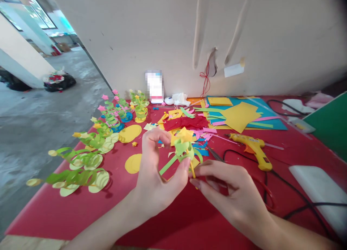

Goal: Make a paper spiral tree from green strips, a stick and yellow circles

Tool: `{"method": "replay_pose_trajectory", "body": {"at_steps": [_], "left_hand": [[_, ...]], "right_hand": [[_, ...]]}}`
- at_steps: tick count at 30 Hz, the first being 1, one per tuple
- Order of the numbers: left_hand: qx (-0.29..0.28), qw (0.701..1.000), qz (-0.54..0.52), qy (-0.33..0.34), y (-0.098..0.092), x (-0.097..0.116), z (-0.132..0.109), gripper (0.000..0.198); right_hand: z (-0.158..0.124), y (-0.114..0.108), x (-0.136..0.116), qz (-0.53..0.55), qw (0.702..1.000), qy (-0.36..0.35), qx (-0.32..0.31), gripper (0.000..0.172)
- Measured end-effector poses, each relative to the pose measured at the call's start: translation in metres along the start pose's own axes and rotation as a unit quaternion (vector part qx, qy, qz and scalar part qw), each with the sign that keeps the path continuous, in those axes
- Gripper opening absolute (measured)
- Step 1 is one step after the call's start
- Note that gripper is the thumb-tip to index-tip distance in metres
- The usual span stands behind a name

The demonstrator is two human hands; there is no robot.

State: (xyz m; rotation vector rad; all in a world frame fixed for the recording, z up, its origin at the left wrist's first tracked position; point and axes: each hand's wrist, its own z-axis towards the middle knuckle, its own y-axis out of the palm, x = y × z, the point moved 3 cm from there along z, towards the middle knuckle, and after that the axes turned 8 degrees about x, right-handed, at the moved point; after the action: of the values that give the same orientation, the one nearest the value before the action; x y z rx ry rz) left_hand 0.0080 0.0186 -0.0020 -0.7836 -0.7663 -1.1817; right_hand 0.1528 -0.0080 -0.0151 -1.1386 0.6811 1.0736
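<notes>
Between my two hands is a paper flower (185, 144) with a yellow star on top, curled light-green strips below it and a thin yellow stem (193, 169). My left hand (159, 167) pinches the green strips, its thumb pressed against them and its index finger bent above. With thumb and fingertips together, my right hand (230, 188) grips the lower end of the yellow stem. A long green strip sticks out to the lower left of the flower. The fingers of my right hand partly hide the stem's bottom.
Finished curly paper flowers (99, 138) line the red table's (121, 214) left side, near yellow paper discs (132, 164). Paper scraps (187, 123) and scissors (215, 154) lie behind my hands. A yellow glue gun (253, 147), black cable and white power bank-like block (320, 192) are at right.
</notes>
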Motion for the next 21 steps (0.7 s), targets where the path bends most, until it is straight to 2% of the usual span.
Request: {"method": "replay_pose_trajectory", "body": {"at_steps": [9,21], "left_hand": [[0.009,1.0,0.009,0.022,-0.0007,0.0012,0.0003,0.033],[0.019,0.999,0.01,0.025,0.0019,0.0009,0.0015,0.033]], "right_hand": [[0.0005,0.0008,-0.0015,0.0,1.0,0.001,-0.025,0.007],[0.0026,0.0014,-0.0028,0.005,1.0,-0.024,-0.016,0.007]]}}
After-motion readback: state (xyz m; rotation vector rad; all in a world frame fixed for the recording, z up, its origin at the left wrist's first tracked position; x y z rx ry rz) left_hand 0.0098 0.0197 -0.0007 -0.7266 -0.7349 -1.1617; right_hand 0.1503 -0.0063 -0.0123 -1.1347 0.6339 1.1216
